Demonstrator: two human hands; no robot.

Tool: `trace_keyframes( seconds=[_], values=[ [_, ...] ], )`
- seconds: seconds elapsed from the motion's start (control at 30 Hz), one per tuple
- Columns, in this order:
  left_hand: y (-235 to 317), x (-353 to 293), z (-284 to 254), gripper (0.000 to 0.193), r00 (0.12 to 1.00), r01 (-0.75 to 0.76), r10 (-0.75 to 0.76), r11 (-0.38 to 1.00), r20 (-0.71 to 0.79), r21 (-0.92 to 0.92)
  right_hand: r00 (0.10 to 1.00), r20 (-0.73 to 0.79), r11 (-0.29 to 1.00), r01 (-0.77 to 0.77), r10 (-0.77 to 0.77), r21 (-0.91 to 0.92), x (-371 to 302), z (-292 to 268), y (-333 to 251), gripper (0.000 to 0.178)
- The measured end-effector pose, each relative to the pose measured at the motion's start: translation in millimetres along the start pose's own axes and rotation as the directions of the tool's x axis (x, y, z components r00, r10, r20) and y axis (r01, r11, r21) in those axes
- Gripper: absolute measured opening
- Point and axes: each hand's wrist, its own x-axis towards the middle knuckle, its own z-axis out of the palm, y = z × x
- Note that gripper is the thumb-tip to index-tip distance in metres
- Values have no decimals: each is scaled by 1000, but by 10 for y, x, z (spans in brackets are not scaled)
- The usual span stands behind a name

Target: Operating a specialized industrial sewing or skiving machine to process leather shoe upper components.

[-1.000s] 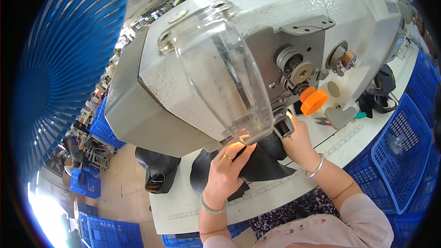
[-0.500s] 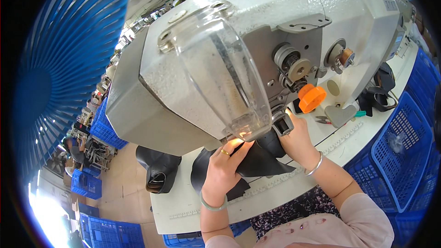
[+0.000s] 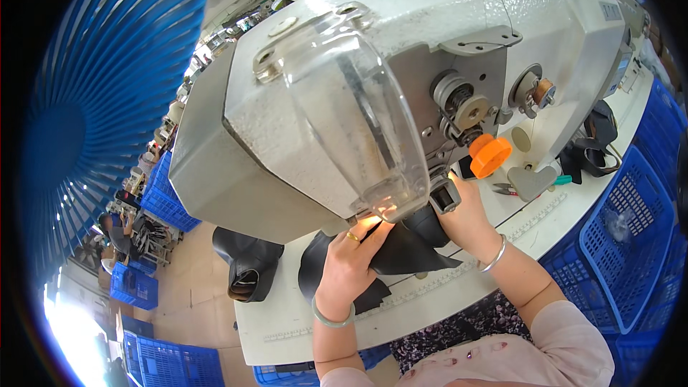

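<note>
A large white sewing machine (image 3: 430, 50) with a clear plastic guard (image 3: 358, 129) fills the upper middle of the view. Under its head lies a black shoe-upper piece (image 3: 405, 251) on the white table (image 3: 287, 315). My left hand (image 3: 351, 258), with a ring and a bangle, presses down on the black piece just below the lit needle area. My right hand (image 3: 469, 218), with a bracelet at the wrist, holds the piece from the right, under the machine head. The needle itself is hidden behind the guard.
Another black shoe upper (image 3: 247, 269) lies at the table's left end. An orange knob (image 3: 491, 155) sticks out from the machine, with small snips (image 3: 505, 188) and black pieces (image 3: 595, 150) beyond. Blue crates (image 3: 631, 244) stand right; a blue fan grille (image 3: 107, 100) fills the left.
The view has shifted slightly closer to the machine. Both hands stay on the black piece under the head, with the right hand edging a little further in.
</note>
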Motion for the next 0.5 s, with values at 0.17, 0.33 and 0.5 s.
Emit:
trace_keyframes(
  seconds=[0.17,0.33,0.5],
  values=[
    [-3,-29,12,46,1000,10,-10,1000,6,0,999,5,998,-52,52,23,-30,10,-41,30],
    [-24,-7,-19,47,1000,4,-4,1000,8,2,1000,-22,1000,-2,2,-13,-5,43,-32,30],
    [247,57,-35,57,997,60,-56,995,-44,76,998,-43,996,51,-55,-79,-5,42,27,29]
  ],
)
